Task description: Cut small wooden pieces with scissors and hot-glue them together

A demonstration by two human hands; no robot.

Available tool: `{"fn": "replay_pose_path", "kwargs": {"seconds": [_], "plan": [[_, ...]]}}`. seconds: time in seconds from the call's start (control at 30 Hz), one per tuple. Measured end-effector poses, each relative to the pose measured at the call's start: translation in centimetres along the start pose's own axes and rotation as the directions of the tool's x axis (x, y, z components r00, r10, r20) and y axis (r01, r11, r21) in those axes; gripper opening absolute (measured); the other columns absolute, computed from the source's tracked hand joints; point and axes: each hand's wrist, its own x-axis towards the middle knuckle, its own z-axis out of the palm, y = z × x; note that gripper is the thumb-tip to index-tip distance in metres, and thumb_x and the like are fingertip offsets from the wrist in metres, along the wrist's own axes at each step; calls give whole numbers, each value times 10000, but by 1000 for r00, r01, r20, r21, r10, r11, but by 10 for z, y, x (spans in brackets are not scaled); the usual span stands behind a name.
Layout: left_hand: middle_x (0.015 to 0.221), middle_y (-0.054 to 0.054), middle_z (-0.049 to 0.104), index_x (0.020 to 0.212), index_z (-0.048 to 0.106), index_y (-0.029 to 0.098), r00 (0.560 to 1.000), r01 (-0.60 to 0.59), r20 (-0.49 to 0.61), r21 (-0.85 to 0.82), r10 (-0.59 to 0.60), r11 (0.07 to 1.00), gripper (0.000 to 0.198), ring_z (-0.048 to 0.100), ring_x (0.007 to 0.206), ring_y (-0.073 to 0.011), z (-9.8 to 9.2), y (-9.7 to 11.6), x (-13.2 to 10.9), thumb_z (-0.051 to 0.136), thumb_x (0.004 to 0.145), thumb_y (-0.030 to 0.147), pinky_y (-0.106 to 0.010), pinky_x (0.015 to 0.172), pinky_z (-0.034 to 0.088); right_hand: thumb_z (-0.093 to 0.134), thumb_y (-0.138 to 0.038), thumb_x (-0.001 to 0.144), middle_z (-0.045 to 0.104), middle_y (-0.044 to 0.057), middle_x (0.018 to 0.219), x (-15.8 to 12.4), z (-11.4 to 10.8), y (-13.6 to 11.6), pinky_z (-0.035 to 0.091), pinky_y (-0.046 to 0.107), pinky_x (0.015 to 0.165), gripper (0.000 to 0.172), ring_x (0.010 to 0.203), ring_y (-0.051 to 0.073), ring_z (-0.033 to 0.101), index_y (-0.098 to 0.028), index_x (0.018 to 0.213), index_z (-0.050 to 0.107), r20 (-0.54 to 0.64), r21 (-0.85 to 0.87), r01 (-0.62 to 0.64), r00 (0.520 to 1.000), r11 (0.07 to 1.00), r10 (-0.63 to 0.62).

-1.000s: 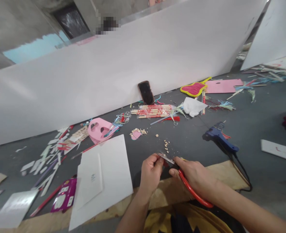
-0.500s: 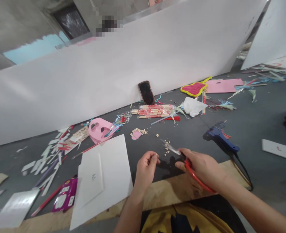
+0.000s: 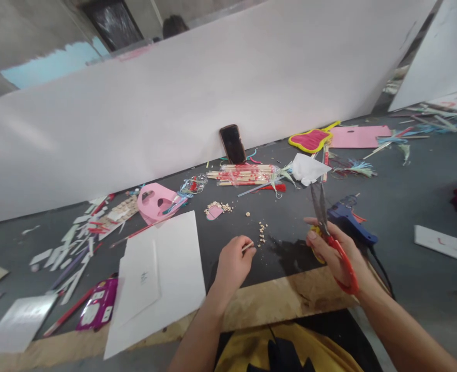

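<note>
My left hand [image 3: 232, 263] pinches a short, pale wooden stick [image 3: 247, 247] between thumb and fingertips. In my right hand [image 3: 340, 253] are scissors with red and yellow handles [image 3: 320, 209], their blades slightly apart and pointing away from me. Between the two hands lies a loose row of small pale cut pieces [image 3: 262, 232] on the dark tabletop. Further off, more such pieces surround a small pink card [image 3: 214, 212]. A single little cluster [image 3: 247, 214] lies between these groups.
A blue glue gun [image 3: 350, 222] lies just beyond my right hand. White sheets [image 3: 178, 268] lie left of my left hand. Bundled sticks [image 3: 247, 174] lie before a phone [image 3: 233, 143] leaning on the white partition [image 3: 166, 103]. A pink mask-like cutout [image 3: 154, 201] is at left.
My right hand has moved right, away from my left hand, and the scissors have turned to point forward. My left hand stays near its place, the stick now more visible.
</note>
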Motion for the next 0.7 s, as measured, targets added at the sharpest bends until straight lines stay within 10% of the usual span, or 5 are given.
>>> {"fn": "replay_pose_path", "kwargs": {"seconds": [0.7], "plan": [[792, -48, 641, 726, 646, 200, 994, -75, 98, 230, 53, 970, 173, 584, 776, -194, 15, 9, 37, 511, 817, 257, -270, 662, 367, 556, -427, 813, 458, -44, 651, -9, 7, 1, 378, 211, 504, 339, 549, 106, 421, -232, 1090, 543, 41, -111, 79, 996, 991, -75]]}}
